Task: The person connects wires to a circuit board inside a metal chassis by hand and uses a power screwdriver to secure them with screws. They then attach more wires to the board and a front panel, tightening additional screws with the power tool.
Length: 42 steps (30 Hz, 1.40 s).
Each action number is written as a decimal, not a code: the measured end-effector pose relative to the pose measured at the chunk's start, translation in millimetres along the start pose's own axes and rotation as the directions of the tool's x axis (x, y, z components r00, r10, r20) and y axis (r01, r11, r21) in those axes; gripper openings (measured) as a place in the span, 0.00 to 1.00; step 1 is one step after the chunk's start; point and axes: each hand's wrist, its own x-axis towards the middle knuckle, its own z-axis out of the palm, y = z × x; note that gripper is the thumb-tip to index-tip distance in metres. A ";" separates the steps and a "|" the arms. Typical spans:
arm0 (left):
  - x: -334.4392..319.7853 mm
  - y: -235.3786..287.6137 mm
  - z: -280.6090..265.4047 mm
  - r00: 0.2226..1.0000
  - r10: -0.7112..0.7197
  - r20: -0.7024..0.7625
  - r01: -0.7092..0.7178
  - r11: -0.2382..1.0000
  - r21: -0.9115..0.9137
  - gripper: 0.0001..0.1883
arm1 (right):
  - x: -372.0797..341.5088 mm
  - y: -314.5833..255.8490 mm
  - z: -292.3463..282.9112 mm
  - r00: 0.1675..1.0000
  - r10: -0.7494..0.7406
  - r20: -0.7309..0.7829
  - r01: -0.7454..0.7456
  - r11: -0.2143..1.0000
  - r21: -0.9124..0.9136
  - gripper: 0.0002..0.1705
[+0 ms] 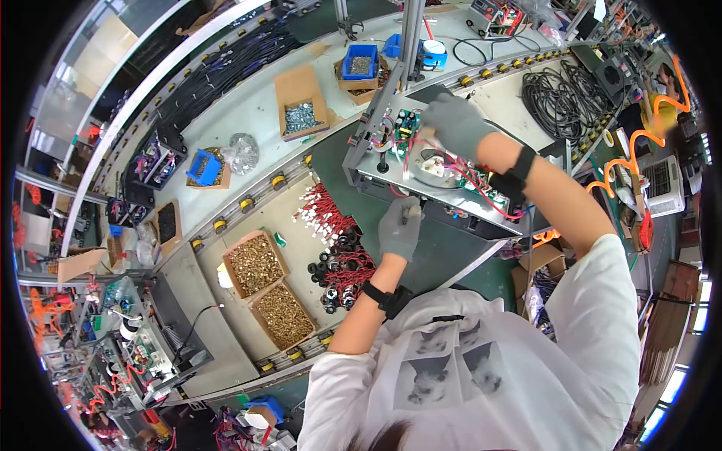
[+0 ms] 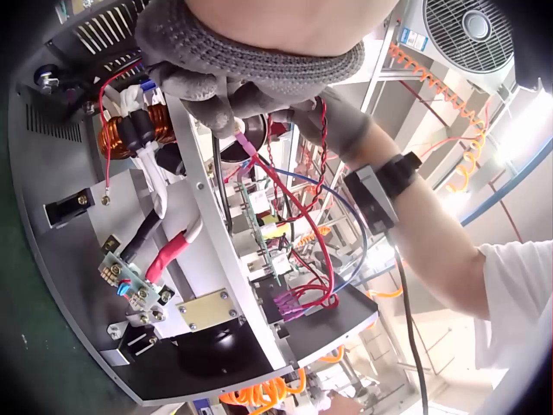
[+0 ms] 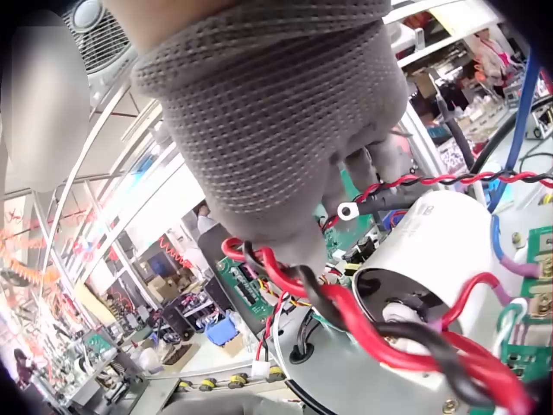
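Observation:
An open metal chassis [image 1: 444, 177] with circuit boards and a white cylinder [image 3: 432, 251] stands before me. My grey-gloved right hand [image 1: 455, 124] is over its far side, fingers curled down around twisted red-and-black wires [image 3: 346, 303]. Close to those fingers hangs a black lead with a ring terminal [image 3: 348, 211]. My left hand [image 1: 398, 229], gloved too, is at the chassis's near wall with fingers bent over the top edge. Its fingertips overlap a pink-sleeved red wire [image 2: 276, 177] in the left wrist view; I cannot tell whether they pinch it. Below sits a copper coil [image 2: 138, 130].
Left of the chassis lie red wire bundles [image 1: 323, 214], black round parts [image 1: 342, 267] and boxes of brass-coloured pieces [image 1: 256, 263]. A roller rail [image 1: 248, 203] separates them from the back bench. Coiled black cable [image 1: 564, 101] lies at right, near an orange hose [image 1: 635, 143].

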 end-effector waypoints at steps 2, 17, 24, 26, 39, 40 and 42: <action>-7.1 -4.8 -14.8 1.000 0.013 -0.016 -0.013 0.999 -0.037 0.08 | -16.2 9.9 -17.6 0.900 0.428 -0.082 -0.409 0.895 0.180 0.17; 4.8 -10.6 0.6 0.981 -0.196 0.003 0.195 0.980 0.048 0.21 | -37.3 38.1 -44.3 0.913 0.178 -0.366 -0.091 0.966 0.242 0.25; 22.7 -13.3 20.5 0.940 -0.341 -0.003 0.328 0.908 -0.261 0.18 | -203.6 177.1 -2.2 0.714 0.660 -0.236 -0.418 0.672 0.611 0.26; 32.4 -31.4 25.3 0.928 -0.366 -0.070 0.323 0.883 -0.340 0.17 | -226.0 178.7 43.5 0.748 0.663 0.025 -0.489 0.526 0.696 0.31; 96.1 -15.5 39.4 0.884 -0.244 -0.398 0.053 0.900 -0.433 0.08 | -253.3 128.9 59.4 0.814 0.537 0.221 -0.418 0.279 0.865 0.11; 123.9 -36.0 27.1 0.931 -0.076 -0.356 -0.064 0.928 -0.366 0.13 | -260.9 110.5 57.5 0.868 0.481 0.119 -0.341 0.405 0.848 0.12; 169.0 -34.3 10.0 0.968 -0.075 -0.240 0.007 0.962 -0.272 0.15 | -271.1 66.6 42.4 0.916 0.401 0.020 -0.231 0.485 0.843 0.14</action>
